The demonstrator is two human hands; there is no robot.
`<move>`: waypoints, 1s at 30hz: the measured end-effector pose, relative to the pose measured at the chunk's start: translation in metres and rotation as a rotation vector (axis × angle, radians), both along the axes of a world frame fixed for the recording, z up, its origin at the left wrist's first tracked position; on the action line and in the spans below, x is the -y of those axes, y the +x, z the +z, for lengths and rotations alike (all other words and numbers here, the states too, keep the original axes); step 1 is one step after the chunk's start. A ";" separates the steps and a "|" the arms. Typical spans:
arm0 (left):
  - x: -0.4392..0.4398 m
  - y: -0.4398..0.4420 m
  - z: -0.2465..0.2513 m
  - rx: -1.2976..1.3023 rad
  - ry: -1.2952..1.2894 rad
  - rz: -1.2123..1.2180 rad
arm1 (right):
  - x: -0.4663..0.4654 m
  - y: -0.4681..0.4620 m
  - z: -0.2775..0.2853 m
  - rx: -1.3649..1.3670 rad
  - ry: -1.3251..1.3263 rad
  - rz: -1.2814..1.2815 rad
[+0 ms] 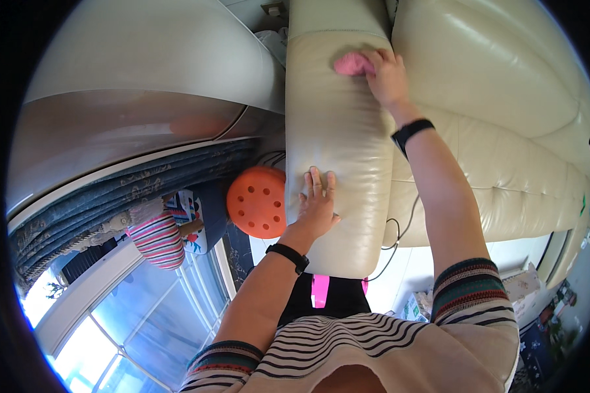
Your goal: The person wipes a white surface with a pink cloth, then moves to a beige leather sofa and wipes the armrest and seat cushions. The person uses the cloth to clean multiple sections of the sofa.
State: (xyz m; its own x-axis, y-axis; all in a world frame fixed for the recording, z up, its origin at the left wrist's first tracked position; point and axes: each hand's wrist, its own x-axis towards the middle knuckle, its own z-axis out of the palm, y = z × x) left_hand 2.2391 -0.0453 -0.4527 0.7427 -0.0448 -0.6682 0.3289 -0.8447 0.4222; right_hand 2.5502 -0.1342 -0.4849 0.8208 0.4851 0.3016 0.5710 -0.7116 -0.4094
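A cream leather sofa armrest [339, 132] runs lengthwise before me. Near its far end my right hand [388, 78] grips a pink cloth [352, 64] and presses it against the leather. Part of the cloth is hidden under my fingers. My left hand [317, 206] rests flat on the nearer part of the armrest with its fingers spread, holding nothing. Each wrist wears a black band.
The sofa's seat [472, 182] and back cushion [496, 64] lie to the right. A round orange stool [256, 202] with holes stands left of the armrest, by a dark patterned curtain [128, 172]. A black cable [398, 236] hangs by the seat.
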 end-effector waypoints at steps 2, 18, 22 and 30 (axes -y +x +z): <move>0.000 -0.001 0.000 0.000 -0.002 0.003 | -0.014 0.009 0.000 -0.080 -0.079 -0.064; 0.002 0.001 -0.001 -0.029 0.013 0.009 | -0.045 -0.039 0.026 0.054 0.033 0.155; 0.001 0.002 0.000 -0.023 0.004 0.012 | -0.025 -0.047 0.010 0.141 -0.138 0.268; 0.004 0.003 0.001 -0.049 0.032 -0.008 | 0.016 -0.068 0.014 -0.032 -0.151 -0.015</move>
